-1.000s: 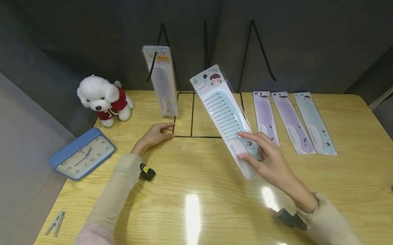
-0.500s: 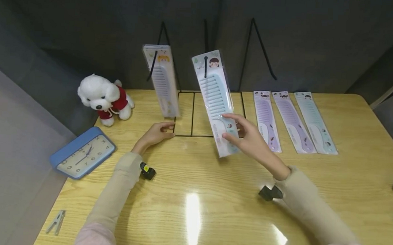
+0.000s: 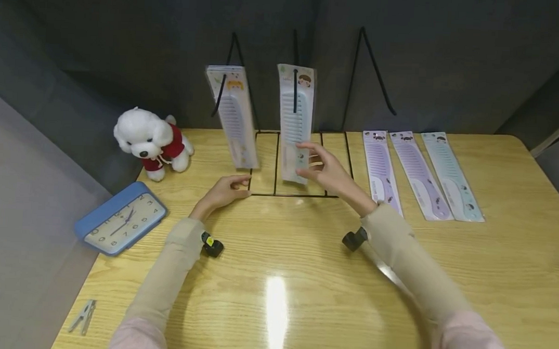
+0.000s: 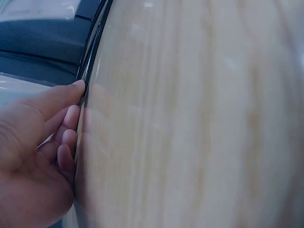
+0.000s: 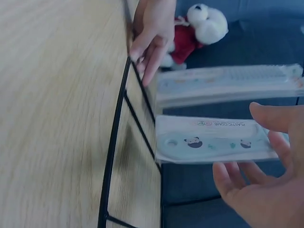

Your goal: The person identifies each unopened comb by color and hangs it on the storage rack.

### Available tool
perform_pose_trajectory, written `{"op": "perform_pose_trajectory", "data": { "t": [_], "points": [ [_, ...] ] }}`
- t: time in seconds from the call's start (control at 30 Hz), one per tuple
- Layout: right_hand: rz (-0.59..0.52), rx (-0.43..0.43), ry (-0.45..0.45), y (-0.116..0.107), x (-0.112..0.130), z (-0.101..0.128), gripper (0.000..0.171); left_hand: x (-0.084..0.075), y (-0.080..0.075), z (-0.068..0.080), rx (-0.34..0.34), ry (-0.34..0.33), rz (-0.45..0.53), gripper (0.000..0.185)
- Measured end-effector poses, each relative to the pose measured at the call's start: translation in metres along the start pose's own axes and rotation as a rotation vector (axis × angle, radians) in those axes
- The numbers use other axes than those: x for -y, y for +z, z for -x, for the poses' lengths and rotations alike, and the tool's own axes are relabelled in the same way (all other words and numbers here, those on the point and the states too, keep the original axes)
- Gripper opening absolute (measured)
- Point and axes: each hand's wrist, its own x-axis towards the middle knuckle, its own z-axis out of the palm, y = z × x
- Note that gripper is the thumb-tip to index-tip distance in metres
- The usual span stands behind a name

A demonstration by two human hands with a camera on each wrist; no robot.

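Note:
In the head view, a blue comb in a clear-fronted card pack (image 3: 289,123) hangs on the middle hook (image 3: 295,92), the hook's tip through the hole at its top. My right hand (image 3: 328,171) holds the pack's lower part by its edge. The right wrist view shows the thumb on one side of the packaged comb (image 5: 204,140) and the fingertips at its opposite edge. My left hand (image 3: 224,190) pinches the left corner of the black wire rack's base (image 3: 297,195). In the left wrist view, thumb and fingertips (image 4: 73,114) meet at the wire.
Several comb packs (image 3: 232,120) hang on the left hook; the right hook (image 3: 379,75) bears none. Three comb packs (image 3: 421,175) lie on the table to the right. A toy dog (image 3: 152,143), a blue clock (image 3: 123,219) and a clothespin (image 3: 83,317) are at the left.
My right hand has carried the blue comb pack left and back; its hole now sits over the middle hook and the pack has straightened from tilted to nearly upright. My left hand stays put.

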Motion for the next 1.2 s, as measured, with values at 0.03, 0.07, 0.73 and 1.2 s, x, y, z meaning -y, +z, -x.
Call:
{"op": "perform_pose_trajectory", "data": {
  "t": [0.03,0.07,0.73,1.2],
  "points": [
    [-0.002,0.001,0.004,0.000,-0.002,-0.001,0.058,0.000,0.000,0.000,0.000,-0.001,-0.003,0.052],
    [-0.005,0.002,0.006,-0.001,-0.003,-0.002,0.058,0.000,0.001,0.000,0.000,-0.002,-0.005,0.052],
    [0.122,-0.122,0.085,-0.050,-0.024,0.037,0.054,0.000,0.001,-0.002,0.006,-0.022,-0.011,0.053],
    [0.372,-0.336,0.371,-0.172,-0.096,0.102,0.061,0.001,0.001,-0.001,0.010,-0.028,-0.007,0.054]
  ]
}}
